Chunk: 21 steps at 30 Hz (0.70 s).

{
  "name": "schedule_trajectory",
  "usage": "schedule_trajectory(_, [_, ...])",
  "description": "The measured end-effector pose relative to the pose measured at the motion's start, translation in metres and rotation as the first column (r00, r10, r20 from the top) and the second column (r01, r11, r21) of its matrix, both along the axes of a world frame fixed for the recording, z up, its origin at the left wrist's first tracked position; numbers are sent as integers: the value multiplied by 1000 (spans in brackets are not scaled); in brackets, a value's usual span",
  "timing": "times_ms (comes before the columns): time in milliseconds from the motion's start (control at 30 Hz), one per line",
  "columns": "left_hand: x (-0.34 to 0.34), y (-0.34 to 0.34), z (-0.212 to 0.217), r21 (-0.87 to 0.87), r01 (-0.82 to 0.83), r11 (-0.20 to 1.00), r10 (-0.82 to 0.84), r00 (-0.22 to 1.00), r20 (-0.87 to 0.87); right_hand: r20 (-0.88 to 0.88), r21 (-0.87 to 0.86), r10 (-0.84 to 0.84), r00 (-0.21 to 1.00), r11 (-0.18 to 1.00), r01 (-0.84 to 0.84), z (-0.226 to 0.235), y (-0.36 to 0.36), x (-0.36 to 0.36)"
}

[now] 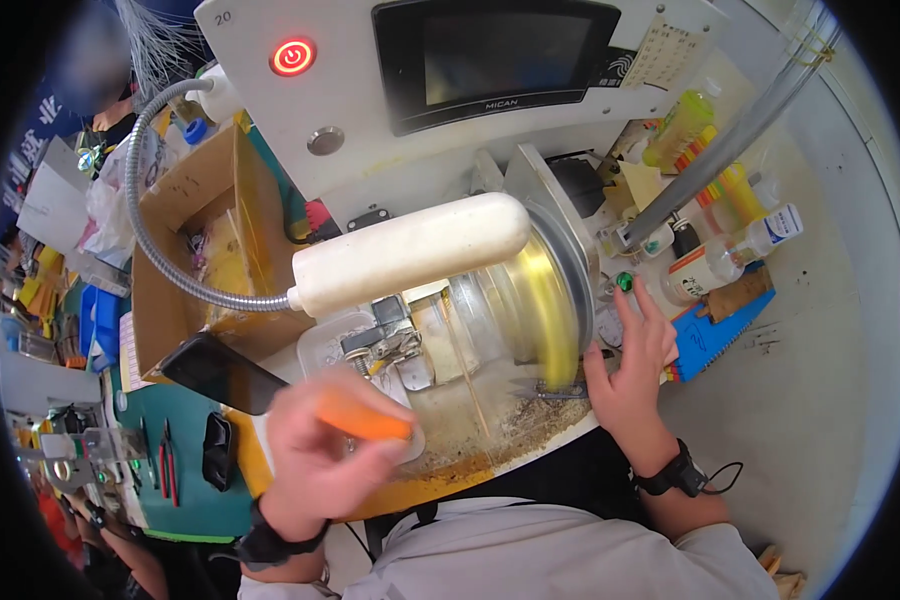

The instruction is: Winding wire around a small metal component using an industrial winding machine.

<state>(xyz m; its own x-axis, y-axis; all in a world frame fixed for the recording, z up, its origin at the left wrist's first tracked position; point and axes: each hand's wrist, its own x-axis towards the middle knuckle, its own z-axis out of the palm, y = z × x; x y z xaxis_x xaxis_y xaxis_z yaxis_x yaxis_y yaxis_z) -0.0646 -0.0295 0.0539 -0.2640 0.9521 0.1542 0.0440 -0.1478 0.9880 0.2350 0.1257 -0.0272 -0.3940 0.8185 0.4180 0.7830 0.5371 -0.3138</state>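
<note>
My left hand [320, 460] is closed around an orange handle-shaped piece [362, 415], blurred by motion; its dark tip points right, and whether anything sits on the tip is too small to tell. My right hand [630, 370] has its fingers stretched out beside the machine's guard, the index fingertip at a small shiny green piece [624, 282]. Between both hands a yellow-rimmed wheel [548, 310] looks smeared, as if spinning. A clamp-like metal fixture [388, 338] stands left of the wheel, above my left hand.
A white tube lamp [410, 240] on a flexible metal neck hangs over the wheel. A phone [220, 372] leans at left before a cardboard box [185, 190]. Bottles [705, 270] and a blue pad [725, 330] stand right. Pliers [168, 465] lie on the green mat. Other people work at left.
</note>
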Motion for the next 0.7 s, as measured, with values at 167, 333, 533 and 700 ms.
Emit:
schedule_trajectory(167, [-30, 20, -2, 61, -77, 995, 61, 970, 234, -20, -4, 0, 1000, 1000, 0, 1, 0, 1])
schedule_trajectory(333, [-46, 16, -36, 1, -112, 994, 103, 925, 365, -49, 7, 28, 998, 1000, -28, -2, 1, 3])
schedule_trajectory(533, [-34, 12, -52, -145, -158, 977, 191, 949, 252, -32, 51, 25, 999, 998, -24, -4, 1, -1])
schedule_trajectory(700, [-31, 13, -56, 85, -202, 976, 190, 973, 134, -131, 108, 209, 969, 975, -195, -9, -5, 8])
